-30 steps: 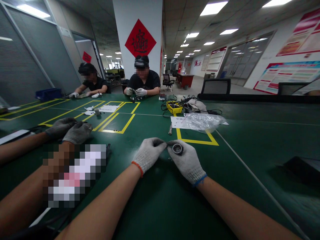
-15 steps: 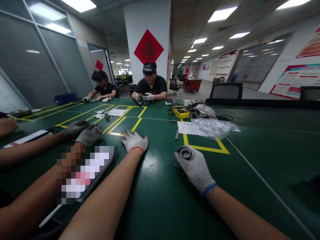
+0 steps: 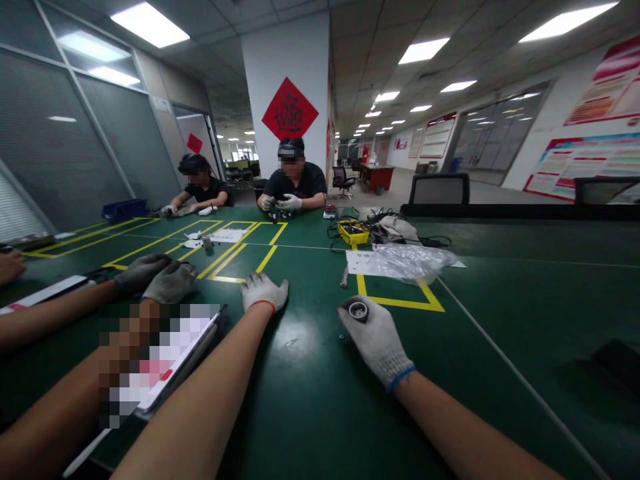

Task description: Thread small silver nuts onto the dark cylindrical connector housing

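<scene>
My left hand (image 3: 263, 294), in a pale knit glove with an orange cuff edge, lies flat on the green table with its fingers stretched out and holds nothing. My right hand (image 3: 383, 343), gloved with a blue cuff edge, is wrapped round a dark round part (image 3: 359, 311). Its open end faces up and shows a pale ring and inner details too small to name. A tiny dark piece (image 3: 342, 337) lies beside my right fingers. Beyond that hand lies a short metallic piece (image 3: 344, 277).
Clear plastic wrap (image 3: 413, 261) covers part of a white paper (image 3: 361, 264) ahead of my right hand. Behind are a yellow box (image 3: 353, 233) and tangled cables. A co-worker's gloved hands (image 3: 171, 282) are at my left, above a white tray (image 3: 175, 360). Two people sit across the table.
The whole view has tilted up a little and shifted, so things stand slightly lower and further left. My hands keep their places on the table, the right one still round the same part.
</scene>
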Demonstrator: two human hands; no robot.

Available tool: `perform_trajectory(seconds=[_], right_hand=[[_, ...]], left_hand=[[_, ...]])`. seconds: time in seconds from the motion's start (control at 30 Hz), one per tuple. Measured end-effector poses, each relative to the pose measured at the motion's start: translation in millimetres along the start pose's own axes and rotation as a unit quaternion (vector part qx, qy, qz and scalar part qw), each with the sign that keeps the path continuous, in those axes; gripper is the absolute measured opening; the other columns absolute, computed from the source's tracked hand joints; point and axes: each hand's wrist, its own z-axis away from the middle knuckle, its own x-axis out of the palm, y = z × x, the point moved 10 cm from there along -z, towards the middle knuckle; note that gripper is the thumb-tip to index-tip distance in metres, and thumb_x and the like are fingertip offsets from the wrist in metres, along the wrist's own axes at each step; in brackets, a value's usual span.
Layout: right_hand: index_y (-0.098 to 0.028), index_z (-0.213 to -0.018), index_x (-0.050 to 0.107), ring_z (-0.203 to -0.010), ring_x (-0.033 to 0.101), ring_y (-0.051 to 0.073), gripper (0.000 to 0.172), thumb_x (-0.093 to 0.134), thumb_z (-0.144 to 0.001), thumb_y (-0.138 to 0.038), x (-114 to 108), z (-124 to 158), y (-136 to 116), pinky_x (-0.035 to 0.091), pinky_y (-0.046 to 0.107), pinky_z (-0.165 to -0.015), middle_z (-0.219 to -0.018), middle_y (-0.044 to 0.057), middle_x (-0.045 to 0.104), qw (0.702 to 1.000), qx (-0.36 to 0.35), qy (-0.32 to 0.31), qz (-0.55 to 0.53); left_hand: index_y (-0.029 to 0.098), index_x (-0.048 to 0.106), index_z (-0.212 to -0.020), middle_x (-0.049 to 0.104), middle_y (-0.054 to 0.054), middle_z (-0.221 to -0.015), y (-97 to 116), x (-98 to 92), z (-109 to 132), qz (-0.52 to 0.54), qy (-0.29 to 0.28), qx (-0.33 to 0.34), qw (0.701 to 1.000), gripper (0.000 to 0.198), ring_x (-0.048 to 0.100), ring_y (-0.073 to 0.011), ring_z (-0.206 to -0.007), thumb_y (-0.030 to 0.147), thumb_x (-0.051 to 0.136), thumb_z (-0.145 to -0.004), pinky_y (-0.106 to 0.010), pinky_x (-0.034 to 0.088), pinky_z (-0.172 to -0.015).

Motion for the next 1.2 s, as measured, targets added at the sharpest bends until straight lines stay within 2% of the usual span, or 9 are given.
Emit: perform_trajectory(seconds=[0.1,0.23,0.4,0.57,0.77,0.87,0.97,1.07,1.2], right_hand=[[-0.021,-0.075,0.068,-0.070,0.067,0.023,0.024,0.070,-0.073,-0.046,-3.7,-1.1,-2.8,0.053,0.036,-0.066,-0.073,0.005,0.072,1.000,-0.006,0.014,-0.012],[-0.021,-0.075,0.068,-0.070,0.067,0.021,0.020,0.069,-0.075,-0.042,-3.9,-3.2,-3.0,0.053,0.033,-0.064,-0.071,0.004,0.073,1.000,-0.001,0.011,-0.012],[-0.021,-0.072,0.068,-0.070,0.068,0.021,0.016,0.069,-0.075,-0.038,-3.3,-4.8,-2.0,0.052,0.033,-0.065,-0.070,0.003,0.073,1.000,0.006,0.005,-0.006],[-0.019,-0.074,0.070,-0.074,0.070,0.023,0.017,0.070,-0.073,-0.036,-7.9,-7.6,3.5,0.055,0.035,-0.070,-0.074,0.006,0.075,0.999,0.032,0.023,-0.037],[-0.019,-0.075,0.070,-0.073,0.070,0.022,0.017,0.071,-0.072,-0.036,-4.1,-7.9,4.6,0.056,0.034,-0.068,-0.074,0.005,0.075,0.998,0.029,0.001,-0.063],[-0.019,-0.075,0.070,-0.072,0.070,0.021,0.017,0.071,-0.072,-0.036,-3.9,-7.4,4.8,0.056,0.033,-0.067,-0.073,0.005,0.075,0.998,0.029,-0.005,-0.058],[-0.019,-0.076,0.071,-0.073,0.070,0.021,0.016,0.071,-0.073,-0.035,-4.0,-7.0,3.7,0.056,0.033,-0.067,-0.074,0.005,0.075,0.999,0.027,-0.009,-0.047],[-0.020,-0.076,0.071,-0.073,0.070,0.021,0.015,0.071,-0.074,-0.035,-3.5,-5.7,-0.8,0.056,0.033,-0.067,-0.074,0.005,0.075,0.999,0.012,-0.013,-0.032],[-0.020,-0.075,0.072,-0.071,0.069,0.020,0.016,0.071,-0.075,-0.035,-0.4,-2.4,-8.5,0.054,0.032,-0.065,-0.074,0.005,0.075,0.999,-0.010,-0.027,-0.022]], left_hand=[[0.003,0.053,-0.145,0.047,-0.029,-0.156,14.3,1.3,12.2,0.004,-0.022,0.086,0.996,0.071,0.042,-0.0399,-0.147,0.053,0.035,-0.098,-0.053,0.033,-0.118],[0.004,0.041,-0.154,0.042,-0.026,-0.161,33.2,3.3,32.2,0.017,-0.058,0.173,0.983,0.068,0.038,-0.0357,-0.151,0.045,0.033,-0.101,-0.052,0.029,-0.121],[0.006,0.032,-0.159,0.042,-0.024,-0.162,64.9,-6.1,74.9,0.059,-0.067,0.286,0.954,0.066,0.038,-0.0335,-0.152,0.038,0.038,-0.102,-0.050,0.029,-0.123],[0.009,0.031,-0.161,0.042,-0.019,-0.163,87.5,-11.5,114.1,0.102,-0.113,0.367,0.918,0.065,0.038,-0.0308,-0.153,0.033,0.038,-0.101,-0.048,0.026,-0.126],[0.024,0.049,-0.153,0.065,-0.007,-0.146,94.0,-20.2,122.3,0.260,-0.151,0.366,0.881,0.060,0.062,-0.0244,-0.132,0.019,0.047,-0.093,-0.039,0.047,-0.116],[0.021,0.060,-0.143,0.068,-0.007,-0.142,96.7,-24.3,119.0,0.383,-0.186,0.360,0.830,0.056,0.063,-0.0213,-0.131,0.012,0.049,-0.089,-0.038,0.047,-0.117],[0.018,0.067,-0.133,0.073,-0.010,-0.132,95.8,-29.1,114.5,0.474,-0.211,0.337,0.786,0.050,0.070,-0.0209,-0.120,0.009,0.050,-0.087,-0.039,0.054,-0.109],[0.017,0.071,-0.124,0.078,-0.011,-0.120,85.2,-41.2,107.3,0.510,-0.153,0.304,0.790,0.038,0.075,-0.0222,-0.108,0.017,0.057,-0.089,-0.041,0.059,-0.101],[0.017,0.077,-0.114,0.080,-0.008,-0.110,77.8,-58.3,110.1,0.490,-0.067,0.322,0.807,0.030,0.075,-0.0217,-0.099,0.026,0.065,-0.088,-0.039,0.062,-0.095]])
